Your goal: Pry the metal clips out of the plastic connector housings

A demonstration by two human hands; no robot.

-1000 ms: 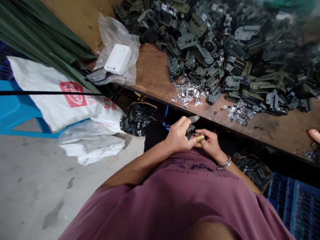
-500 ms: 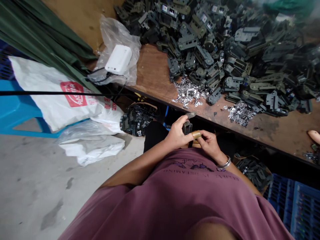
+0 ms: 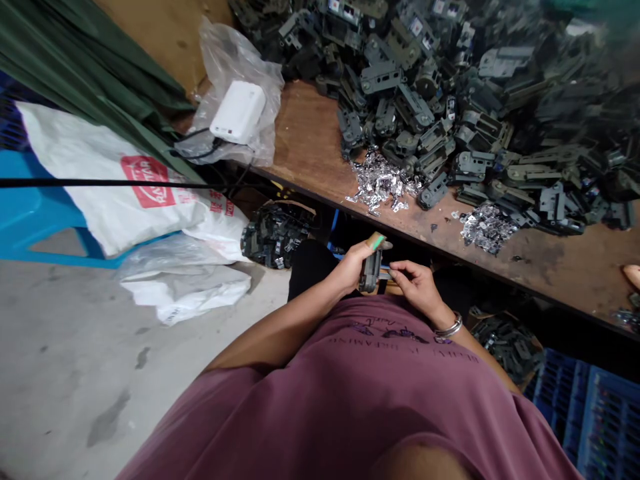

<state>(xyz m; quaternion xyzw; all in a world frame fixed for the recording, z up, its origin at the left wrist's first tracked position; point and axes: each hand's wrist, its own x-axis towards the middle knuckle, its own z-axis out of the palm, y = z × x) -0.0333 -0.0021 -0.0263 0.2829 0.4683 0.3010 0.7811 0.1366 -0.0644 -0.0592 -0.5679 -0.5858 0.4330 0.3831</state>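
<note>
My left hand [image 3: 350, 268] is closed around a dark grey plastic housing [image 3: 370, 272], held upright over my lap just below the bench edge. A bright green patch [image 3: 379, 241] shows near the tip of its thumb. Beside the housing, my right hand [image 3: 416, 285] has thumb and fingertips pinched on a small thin piece [image 3: 386, 274] that reaches toward the housing's right side. Whether the piece touches the housing is too small to tell. On the bench beyond my hands lies a heap of small shiny metal clips [image 3: 383, 180], and a second clip heap [image 3: 487, 228] lies further right.
Many similar dark housings [image 3: 415, 107] are piled across the wooden bench [image 3: 305, 133]. A white box-shaped device [image 3: 239, 112] rests on clear plastic at left. Below are a carton of dark parts [image 3: 277, 233], white sacks [image 3: 165, 173] and blue crates [image 3: 607, 413]. Another person's fingers [image 3: 633, 275] show far right.
My left thumb has swung from pointing right to pointing up, and the housing now shows more fully. My right fingertips have come away from the left thumb, with the thin piece between them visible.
</note>
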